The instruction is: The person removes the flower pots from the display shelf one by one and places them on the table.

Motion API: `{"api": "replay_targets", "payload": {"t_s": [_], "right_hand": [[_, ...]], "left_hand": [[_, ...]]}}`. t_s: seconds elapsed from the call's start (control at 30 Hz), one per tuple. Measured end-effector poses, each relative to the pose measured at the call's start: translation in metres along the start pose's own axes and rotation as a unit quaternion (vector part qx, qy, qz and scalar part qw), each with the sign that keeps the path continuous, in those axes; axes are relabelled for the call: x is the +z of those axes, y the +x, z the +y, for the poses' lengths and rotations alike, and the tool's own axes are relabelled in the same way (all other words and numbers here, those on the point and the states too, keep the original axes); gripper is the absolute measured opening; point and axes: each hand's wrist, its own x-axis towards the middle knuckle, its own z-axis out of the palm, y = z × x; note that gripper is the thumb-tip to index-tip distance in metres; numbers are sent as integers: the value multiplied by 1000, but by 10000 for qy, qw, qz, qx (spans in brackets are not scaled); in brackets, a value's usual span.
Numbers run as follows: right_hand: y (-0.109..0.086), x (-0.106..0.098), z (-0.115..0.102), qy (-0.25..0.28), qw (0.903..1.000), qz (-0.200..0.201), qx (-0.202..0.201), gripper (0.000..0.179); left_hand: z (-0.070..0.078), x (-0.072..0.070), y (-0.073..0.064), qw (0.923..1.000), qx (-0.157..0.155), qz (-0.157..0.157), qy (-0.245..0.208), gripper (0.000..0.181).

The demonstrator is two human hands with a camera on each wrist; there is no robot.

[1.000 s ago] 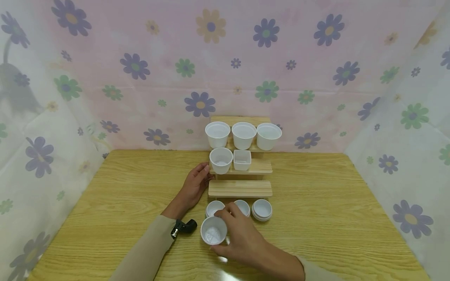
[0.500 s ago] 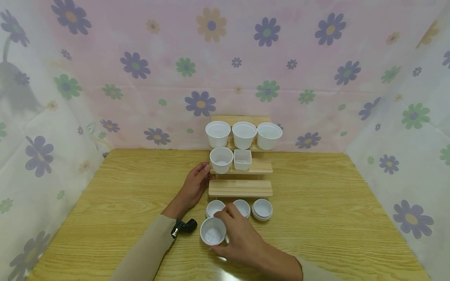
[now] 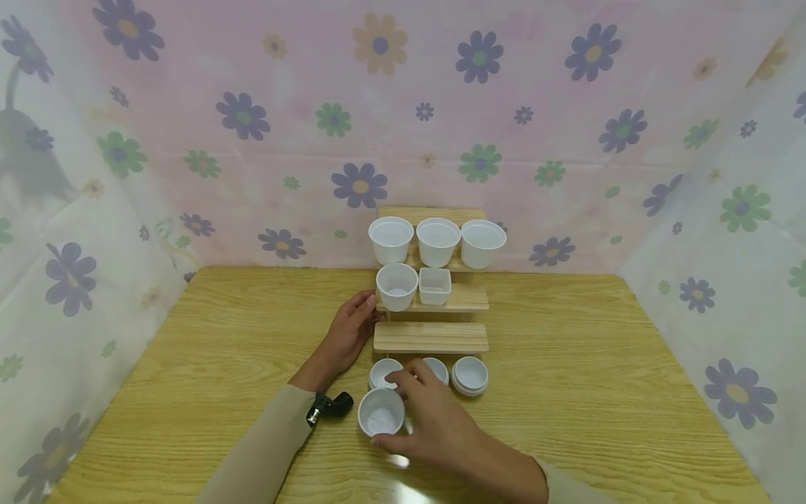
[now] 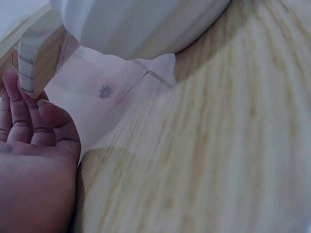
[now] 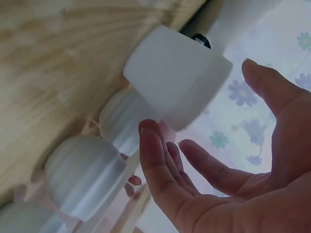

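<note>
My left hand (image 3: pixel 351 329) grips the left end of a tiered wooden display stand (image 3: pixel 431 339), thumb in front and fingers partly behind the board. In the left wrist view, that hand (image 4: pixel 36 131) is at the board end (image 4: pixel 41 63). My right hand (image 3: pixel 441 420) surrounds a round white plastic cup (image 3: pixel 380 413) on the table in front of the stand. In the right wrist view, the thumb stands apart from the cup (image 5: pixel 177 73) and the fingers are spread beside it, with no firm hold visible.
Three white cups stand on an upper tier, including the right one (image 3: pixel 483 245). Below them are a round cup (image 3: pixel 397 288) and a square cup (image 3: pixel 434 287). Small ribbed bowls, one at right (image 3: pixel 469 376), line the stand's front. Flowered cloth (image 3: pixel 403 140) encloses the wooden table (image 3: pixel 567 385).
My right fingers have loosened a little and moved slightly away from the cup, which is nearly in the same spot. The left hand keeps its place at the stand.
</note>
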Motion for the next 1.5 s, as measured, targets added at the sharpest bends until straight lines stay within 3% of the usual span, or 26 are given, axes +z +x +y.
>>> {"api": "replay_targets", "payload": {"t_s": [0.33, 0.7, 1.03, 1.5], "right_hand": [[6, -21, -1, 442, 9982, 380, 146, 62], [15, -46, 8, 376, 9908, 1303, -27, 49], [22, -64, 16, 184, 9847, 1730, 103, 50], [38, -78, 25, 452, 9750, 2113, 512, 51]], "left_hand": [[0, 0, -1, 10000, -27, -1, 42, 18], [-1, 0, 0, 10000, -19, 38, 64, 20], [-2, -1, 1, 10000, -22, 84, 4, 16], [-2, -1, 0, 10000, -31, 47, -43, 17]]}}
